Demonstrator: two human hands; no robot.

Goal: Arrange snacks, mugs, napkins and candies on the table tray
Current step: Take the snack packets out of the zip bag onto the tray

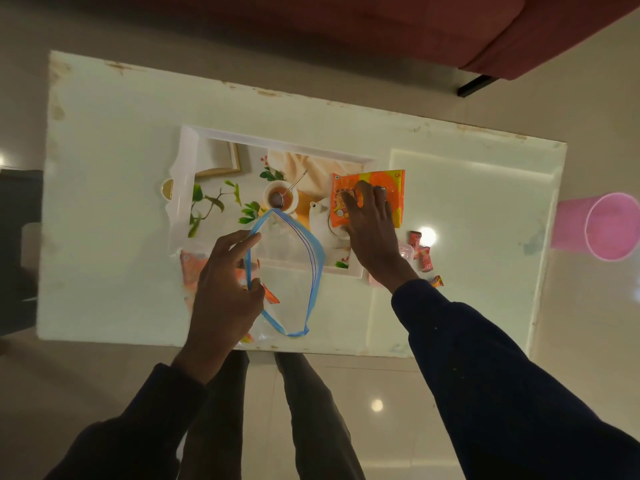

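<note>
pale table (121, 168), tiled floor (381, 410), red sofa (346, 29) | left fingers (242, 242) pinch zip bag (291, 299) | right fingers (363, 195) flat on snack packet (391, 188)

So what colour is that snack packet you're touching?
The snack packet is orange with yellow patches; the head view shows it.
</note>
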